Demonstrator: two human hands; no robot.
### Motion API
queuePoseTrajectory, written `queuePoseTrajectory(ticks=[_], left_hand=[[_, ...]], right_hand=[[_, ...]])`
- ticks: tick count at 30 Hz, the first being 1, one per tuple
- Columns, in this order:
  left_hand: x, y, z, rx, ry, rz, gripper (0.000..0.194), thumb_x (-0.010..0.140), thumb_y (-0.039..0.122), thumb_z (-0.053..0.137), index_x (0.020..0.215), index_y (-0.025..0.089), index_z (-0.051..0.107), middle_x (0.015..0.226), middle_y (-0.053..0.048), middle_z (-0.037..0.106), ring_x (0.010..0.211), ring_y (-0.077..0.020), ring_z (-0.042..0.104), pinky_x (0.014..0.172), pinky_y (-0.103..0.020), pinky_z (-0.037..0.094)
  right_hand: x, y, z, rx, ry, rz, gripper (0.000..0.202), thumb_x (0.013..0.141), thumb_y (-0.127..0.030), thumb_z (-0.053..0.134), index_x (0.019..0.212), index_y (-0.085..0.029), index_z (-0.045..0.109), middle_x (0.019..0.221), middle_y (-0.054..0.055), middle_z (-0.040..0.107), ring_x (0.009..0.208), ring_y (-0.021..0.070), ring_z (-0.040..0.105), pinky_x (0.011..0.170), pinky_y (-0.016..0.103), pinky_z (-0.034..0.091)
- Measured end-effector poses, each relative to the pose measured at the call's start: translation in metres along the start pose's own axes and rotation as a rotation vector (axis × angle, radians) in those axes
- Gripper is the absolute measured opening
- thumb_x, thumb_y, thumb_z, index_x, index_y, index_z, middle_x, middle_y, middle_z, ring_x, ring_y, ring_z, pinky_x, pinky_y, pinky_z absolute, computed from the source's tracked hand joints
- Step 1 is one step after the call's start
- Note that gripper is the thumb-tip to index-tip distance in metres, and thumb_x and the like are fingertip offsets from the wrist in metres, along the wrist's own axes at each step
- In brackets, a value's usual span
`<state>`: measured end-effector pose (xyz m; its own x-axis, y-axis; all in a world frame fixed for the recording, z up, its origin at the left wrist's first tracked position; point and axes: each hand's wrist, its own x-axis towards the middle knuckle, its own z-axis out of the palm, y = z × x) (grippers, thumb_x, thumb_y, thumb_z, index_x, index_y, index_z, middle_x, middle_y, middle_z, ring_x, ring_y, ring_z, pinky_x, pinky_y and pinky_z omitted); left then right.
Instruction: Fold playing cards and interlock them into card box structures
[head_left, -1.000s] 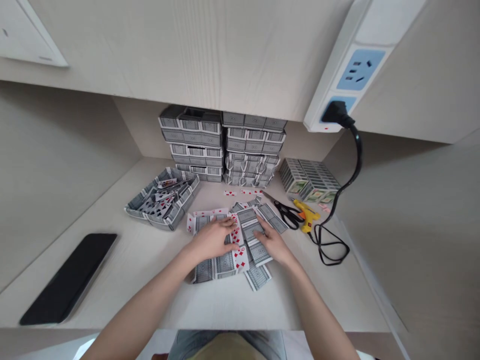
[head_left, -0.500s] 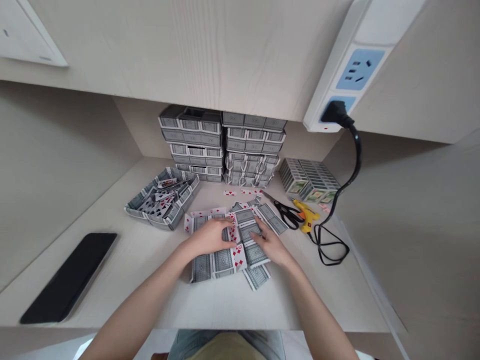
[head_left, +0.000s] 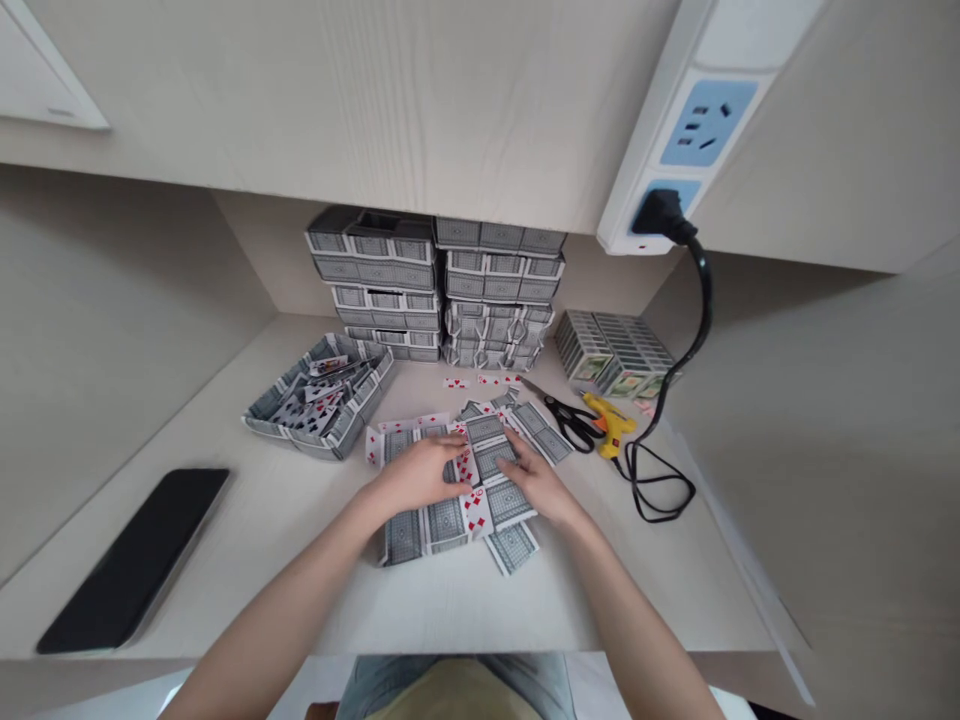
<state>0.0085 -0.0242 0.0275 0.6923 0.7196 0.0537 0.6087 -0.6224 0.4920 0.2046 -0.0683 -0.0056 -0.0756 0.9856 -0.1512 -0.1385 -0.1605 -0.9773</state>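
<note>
A panel of joined playing cards (head_left: 446, 520), mostly grey patterned backs, lies on the desk before me. Its right edge shows red diamond faces. My left hand (head_left: 422, 473) holds this panel, thumb and fingers spaced along the diamond edge. Against that edge sits a strip of grey-backed cards (head_left: 486, 432). My right hand (head_left: 540, 483) grips the strip from its right side, with fingertips on top; any part of the fingers beneath is hidden. Loose cards (head_left: 513, 547) stick out below the strip, and other cards (head_left: 541, 432) lie beyond it.
Black-handled scissors (head_left: 574, 425) and a yellow glue gun (head_left: 611, 425) with a black cord lie right. A card-made tray (head_left: 349, 430) holds loose cards. Card-made boxes (head_left: 499, 275) stand stacked behind, beside card packs (head_left: 619, 355). A black phone (head_left: 135, 560) lies left; a power strip (head_left: 686, 130) hangs above.
The view has shifted slightly. Both hands keep nearly the same place on the cards, and the strip still lies against the panel's diamond edge.
</note>
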Motion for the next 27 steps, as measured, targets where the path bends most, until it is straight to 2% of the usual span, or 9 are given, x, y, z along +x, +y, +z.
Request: queuePoseTrajectory(ticks=[4,6,13,17,21,27], left_hand=[[0.000,-0.001,0.003,0.039,-0.019,0.029,0.048,0.069,0.042,0.059,0.113,0.023,0.055,0.127,-0.003,0.049,0.120,-0.0188,0.042,0.101,-0.031,0.031],[0.000,-0.002,0.005,0.066,-0.028,0.044,0.047,0.070,0.043,0.058,0.112,0.022,0.056,0.128,-0.004,0.048,0.121,-0.0190,0.040,0.103,-0.032,0.029],[-0.002,-0.005,0.008,0.133,-0.044,0.090,0.051,0.074,0.047,0.052,0.117,0.019,0.053,0.130,-0.008,0.046,0.124,-0.0196,0.036,0.104,-0.034,0.026],[-0.001,-0.004,0.007,0.141,-0.055,0.098,0.051,0.075,0.047,0.051,0.116,0.017,0.053,0.130,-0.009,0.046,0.124,-0.0197,0.036,0.104,-0.033,0.026],[-0.002,-0.002,0.006,0.138,-0.075,0.095,0.049,0.075,0.047,0.052,0.116,0.019,0.053,0.130,-0.006,0.046,0.125,-0.0188,0.034,0.104,-0.032,0.026],[-0.002,-0.002,0.008,0.131,-0.077,0.094,0.050,0.075,0.047,0.051,0.116,0.017,0.054,0.130,-0.007,0.046,0.125,-0.0196,0.033,0.104,-0.032,0.025]], right_hand=[[-0.001,-0.005,0.002,0.035,0.039,0.042,0.053,0.068,-0.028,0.063,0.119,-0.028,0.049,0.105,0.000,0.063,0.079,0.0172,0.063,0.081,0.038,0.047],[0.000,-0.006,0.002,0.033,0.067,0.072,0.052,0.067,-0.028,0.063,0.117,-0.027,0.051,0.104,0.001,0.064,0.077,0.0174,0.063,0.081,0.039,0.047],[0.004,-0.001,-0.005,0.024,0.088,0.047,0.044,0.067,-0.028,0.063,0.111,-0.028,0.057,0.115,0.000,0.058,0.103,0.0211,0.055,0.091,0.040,0.040],[0.005,-0.002,-0.008,0.054,0.080,0.095,0.043,0.066,-0.029,0.064,0.109,-0.027,0.058,0.112,0.001,0.060,0.105,0.0223,0.054,0.091,0.041,0.041],[0.006,-0.005,-0.009,0.106,0.068,0.136,0.042,0.065,-0.029,0.064,0.107,-0.025,0.059,0.110,0.001,0.062,0.104,0.0230,0.055,0.086,0.039,0.044],[0.006,-0.005,-0.011,0.006,0.067,0.141,0.050,0.066,-0.030,0.063,0.115,-0.024,0.054,0.113,0.002,0.060,0.110,0.0233,0.050,0.091,0.038,0.040]])
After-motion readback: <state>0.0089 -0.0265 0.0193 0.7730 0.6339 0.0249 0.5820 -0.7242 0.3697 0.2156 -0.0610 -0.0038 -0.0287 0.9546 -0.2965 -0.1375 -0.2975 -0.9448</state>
